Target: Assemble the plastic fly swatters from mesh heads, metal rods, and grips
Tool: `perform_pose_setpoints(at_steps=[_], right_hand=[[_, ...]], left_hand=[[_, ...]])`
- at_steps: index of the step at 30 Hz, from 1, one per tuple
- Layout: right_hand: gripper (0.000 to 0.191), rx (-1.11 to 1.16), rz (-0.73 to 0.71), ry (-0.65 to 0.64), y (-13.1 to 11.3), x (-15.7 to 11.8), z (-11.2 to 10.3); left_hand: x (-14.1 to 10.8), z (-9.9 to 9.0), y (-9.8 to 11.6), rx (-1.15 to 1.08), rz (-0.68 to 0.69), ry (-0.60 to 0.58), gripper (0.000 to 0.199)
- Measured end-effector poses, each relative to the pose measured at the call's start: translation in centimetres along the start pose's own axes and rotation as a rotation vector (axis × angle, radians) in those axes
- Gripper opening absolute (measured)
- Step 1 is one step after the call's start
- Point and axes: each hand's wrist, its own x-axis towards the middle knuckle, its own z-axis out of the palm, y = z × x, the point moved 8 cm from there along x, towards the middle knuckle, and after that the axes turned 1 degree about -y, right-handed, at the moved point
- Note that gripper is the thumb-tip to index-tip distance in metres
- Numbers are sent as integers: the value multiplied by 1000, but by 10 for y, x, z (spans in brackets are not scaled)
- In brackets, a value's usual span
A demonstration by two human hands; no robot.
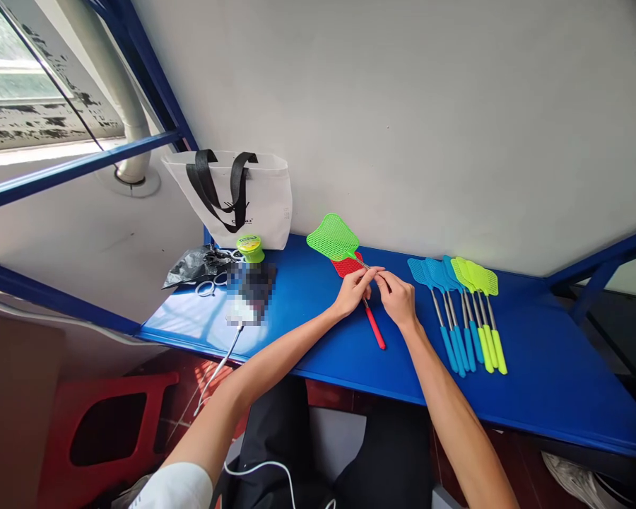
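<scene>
A green fly swatter (333, 238) is held up over the table, its mesh head pointing to the back left. My left hand (352, 291) pinches its thin metal shaft. Close beside it, my right hand (398, 295) also has its fingers closed on the swatter; the handle end is hidden by that hand. Beneath lies a red fly swatter (374, 327) on the table, partly covered by the green head and my hands. To the right are several blue fly swatters (448, 346) in a row, with several yellow-green fly swatters (494, 346) alongside, heads overlapping.
The blue table (318, 339) stands against a grey wall. At its left are a white tote bag (268, 205), a green-lidded tub (251, 247), a black plastic bag (188, 267), scissors (205, 288) and a blurred-out item with a white cable (227, 357). A red stool (106, 424) stands lower left.
</scene>
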Motion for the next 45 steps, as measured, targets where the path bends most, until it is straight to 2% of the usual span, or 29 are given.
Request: perform_pose_setpoints(at_steps=[3, 8, 16, 20, 23, 27, 29, 31, 36, 42, 44, 45], right_hand=[[50, 16, 9, -12, 0, -1, 1], [48, 23, 14, -62, -1, -2, 7], [53, -59, -26, -59, -3, 0, 8], [52, -127, -40, -57, -2, 5, -2], [51, -182, -54, -26, 13, 8, -21], [52, -251, -66, 73, 50, 9, -51], [53, -269, -73, 103, 65, 8, -58], [53, -250, -81, 90, 73, 7, -56], [49, -158, -48, 87, 69, 1, -48], [47, -149, -3, 44, 62, -7, -45], [49, -175, -4, 51, 57, -6, -41], [50, -188, -9, 59, 51, -4, -38]], left_hand=[[0, -3, 2, -31, 13, 48, 75], [1, -20, 11, -73, 79, 216, 70], [3, -22, 11, -57, 56, 235, 78], [8, -30, 21, -60, 75, 297, 75], [14, -62, 42, -104, 137, 462, 71], [18, -130, 73, -216, 256, 704, 63], [15, -159, 78, -284, 274, 829, 62], [12, -174, 80, -297, 282, 884, 62], [4, -170, 78, -258, 353, 878, 63], [1, -172, 63, -222, 269, 967, 69], [0, -157, 56, -187, 227, 943, 72], [0, -142, 52, -165, 202, 896, 74]])
